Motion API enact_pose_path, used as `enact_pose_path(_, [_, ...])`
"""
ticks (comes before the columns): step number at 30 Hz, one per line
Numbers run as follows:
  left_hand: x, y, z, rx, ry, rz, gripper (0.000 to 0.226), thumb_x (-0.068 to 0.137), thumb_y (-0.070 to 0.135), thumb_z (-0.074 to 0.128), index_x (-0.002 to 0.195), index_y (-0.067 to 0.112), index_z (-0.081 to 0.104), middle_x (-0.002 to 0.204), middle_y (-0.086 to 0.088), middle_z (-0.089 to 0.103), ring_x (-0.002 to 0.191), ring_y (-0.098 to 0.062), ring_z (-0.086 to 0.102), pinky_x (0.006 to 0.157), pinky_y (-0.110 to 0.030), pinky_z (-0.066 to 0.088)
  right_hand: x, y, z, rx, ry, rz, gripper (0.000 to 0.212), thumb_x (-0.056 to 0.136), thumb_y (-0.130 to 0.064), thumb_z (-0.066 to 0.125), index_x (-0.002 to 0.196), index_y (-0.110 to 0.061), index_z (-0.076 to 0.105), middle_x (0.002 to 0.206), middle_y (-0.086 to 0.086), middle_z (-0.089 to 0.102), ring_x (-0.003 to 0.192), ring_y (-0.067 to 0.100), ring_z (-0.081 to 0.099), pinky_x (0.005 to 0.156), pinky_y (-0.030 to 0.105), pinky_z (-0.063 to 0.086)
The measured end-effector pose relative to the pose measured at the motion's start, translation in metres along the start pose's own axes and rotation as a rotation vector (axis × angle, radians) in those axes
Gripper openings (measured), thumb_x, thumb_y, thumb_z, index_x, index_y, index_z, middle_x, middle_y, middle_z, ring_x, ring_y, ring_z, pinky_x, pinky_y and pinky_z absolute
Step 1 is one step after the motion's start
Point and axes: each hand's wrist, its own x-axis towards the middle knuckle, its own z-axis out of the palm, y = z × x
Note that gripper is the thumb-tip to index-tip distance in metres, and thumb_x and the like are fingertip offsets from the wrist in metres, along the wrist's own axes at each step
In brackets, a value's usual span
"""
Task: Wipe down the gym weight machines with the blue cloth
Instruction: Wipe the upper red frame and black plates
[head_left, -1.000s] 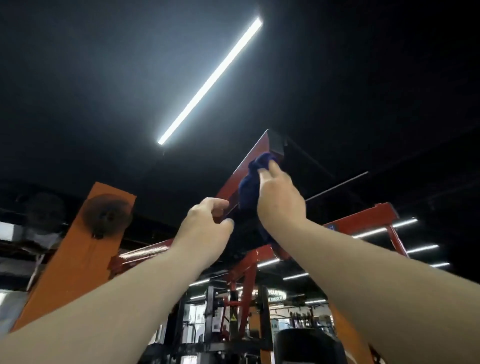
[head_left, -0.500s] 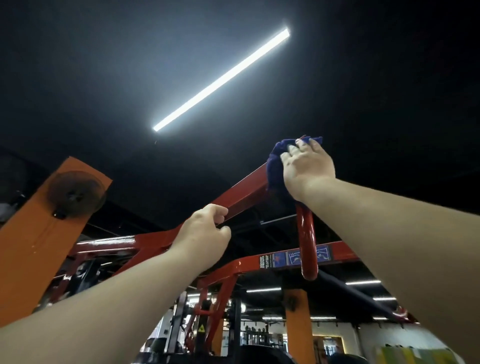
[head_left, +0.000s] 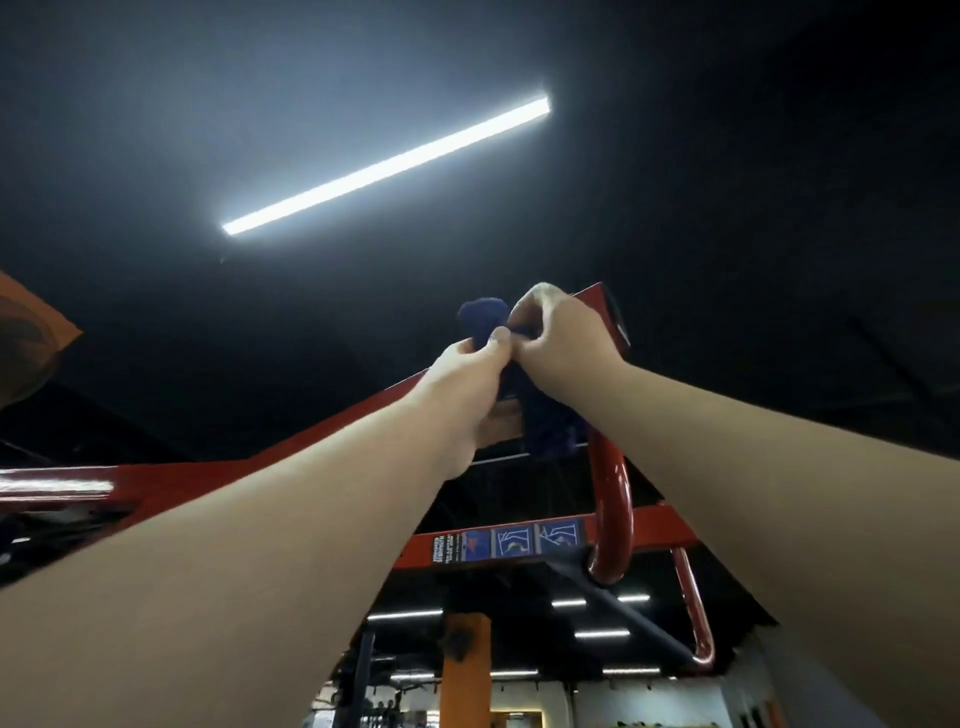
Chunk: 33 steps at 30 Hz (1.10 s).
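I look up at the red frame of a weight machine (head_left: 332, 431). Both arms reach overhead to its upper beam. The dark blue cloth (head_left: 483, 318) is bunched at the beam's high end and hangs down below my hands to the curved red handle (head_left: 615, 499). My left hand (head_left: 470, 374) pinches the cloth with thumb and fingers. My right hand (head_left: 558, 327) grips the same bunch from the right, fingers curled over it. The two hands touch each other at the cloth. Part of the cloth is hidden behind them.
A long ceiling light (head_left: 387, 166) glows on the dark ceiling. A red crossbar with a blue instruction label (head_left: 511, 543) runs below the hands. An orange column (head_left: 465, 670) stands beneath, and an orange pillar edge (head_left: 31, 332) shows at far left.
My left hand left the lower part of the beam and rose to the cloth. It now pinches it together with my right hand. The view tilted slightly.
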Motion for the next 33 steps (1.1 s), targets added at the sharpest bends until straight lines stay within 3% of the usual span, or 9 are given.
enact_pose_path(4, [0.026, -0.006, -0.028, -0.087, 0.118, 0.109, 0.024, 0.099, 0.017, 0.045, 0.112, 0.028, 0.062, 0.097, -0.019, 0.070, 0.080, -0.041, 0.069, 0.066, -0.052, 0.057, -0.016, -0.017, 0.009, 0.232, -0.261, 0.099, 0.029, 0.096, -0.005, 0.051, 0.121, -0.018, 0.059, 0.104, -0.004, 0.064, 0.098, 0.012, 0.063, 0.086, 0.018, 0.052])
enact_pose_path(7, [0.047, -0.004, -0.039, 0.237, 0.361, 0.424, 0.028, 0.095, 0.014, 0.051, 0.110, 0.031, 0.067, 0.106, 0.004, 0.059, 0.062, -0.023, 0.069, 0.050, -0.034, 0.055, -0.030, -0.016, 0.007, -0.445, 0.086, 0.164, 0.049, 0.092, -0.012, 0.054, 0.137, -0.026, 0.040, 0.129, -0.002, 0.050, 0.119, 0.021, 0.050, 0.093, 0.034, 0.049])
enact_pose_path(9, [0.063, -0.001, -0.038, 0.362, 0.378, 0.518, 0.027, 0.094, 0.017, 0.052, 0.110, 0.034, 0.065, 0.102, 0.016, 0.045, 0.072, -0.022, 0.066, 0.055, -0.037, 0.057, -0.043, -0.010, 0.010, -0.724, 0.170, 0.379, 0.071, 0.088, -0.016, 0.063, 0.145, -0.017, 0.022, 0.152, 0.004, 0.020, 0.137, 0.025, 0.027, 0.100, 0.037, 0.042])
enact_pose_path(14, [0.092, -0.015, -0.007, 0.860, 0.188, 0.534, 0.048, 0.096, 0.014, 0.051, 0.137, 0.037, 0.051, 0.130, 0.008, 0.043, 0.117, -0.026, 0.052, 0.091, -0.034, 0.046, -0.061, 0.007, 0.025, -0.520, 0.130, 0.656, 0.025, 0.103, -0.034, 0.041, 0.111, -0.012, 0.034, 0.116, 0.009, 0.059, 0.101, 0.029, 0.059, 0.069, 0.036, 0.039])
enact_pose_path(18, [0.075, -0.021, 0.035, 0.790, -0.024, 0.726, 0.053, 0.100, 0.017, 0.044, 0.149, 0.035, 0.033, 0.151, 0.009, 0.039, 0.136, -0.016, 0.039, 0.112, -0.028, 0.028, -0.063, 0.010, 0.019, -0.545, 0.103, 0.596, 0.024, 0.103, -0.032, 0.042, 0.112, -0.012, 0.034, 0.106, 0.007, 0.064, 0.096, 0.027, 0.065, 0.066, 0.034, 0.042])
enact_pose_path(21, [0.095, -0.014, 0.032, 0.860, -0.061, 0.698, 0.052, 0.099, 0.015, 0.044, 0.147, 0.036, 0.037, 0.148, 0.007, 0.044, 0.134, -0.019, 0.043, 0.113, -0.036, 0.032, -0.065, 0.011, 0.019, -0.546, 0.101, 0.556, 0.022, 0.103, -0.034, 0.040, 0.103, -0.014, 0.030, 0.089, 0.003, 0.058, 0.084, 0.024, 0.063, 0.062, 0.032, 0.041])
enact_pose_path(25, [0.106, -0.004, 0.015, 0.964, 0.204, 0.251, 0.054, 0.098, 0.018, 0.043, 0.148, 0.035, 0.032, 0.146, -0.003, 0.043, 0.130, -0.031, 0.043, 0.107, -0.044, 0.038, -0.063, 0.015, 0.019, -0.516, 0.115, 0.534, 0.024, 0.104, -0.037, 0.039, 0.100, -0.016, 0.028, 0.075, -0.002, 0.045, 0.072, 0.021, 0.054, 0.058, 0.032, 0.041])
enact_pose_path(29, [0.080, -0.015, 0.049, 0.886, -0.017, 0.658, 0.051, 0.103, 0.019, 0.039, 0.153, 0.028, 0.029, 0.157, 0.007, 0.029, 0.144, -0.018, 0.026, 0.117, -0.028, 0.017, -0.064, 0.017, 0.017, -0.509, 0.097, 0.555, 0.024, 0.102, -0.031, 0.044, 0.099, -0.016, 0.025, 0.077, 0.000, 0.047, 0.072, 0.021, 0.053, 0.056, 0.031, 0.039])
enact_pose_path(33, [0.106, -0.007, 0.027, 0.962, 0.089, 0.450, 0.056, 0.100, 0.014, 0.040, 0.152, 0.032, 0.028, 0.157, 0.006, 0.031, 0.141, -0.023, 0.034, 0.116, -0.034, 0.027, -0.065, 0.018, 0.018, -0.501, 0.085, 0.545, 0.020, 0.102, -0.028, 0.045, 0.103, -0.015, 0.029, 0.084, 0.001, 0.052, 0.072, 0.021, 0.055, 0.050, 0.029, 0.037])
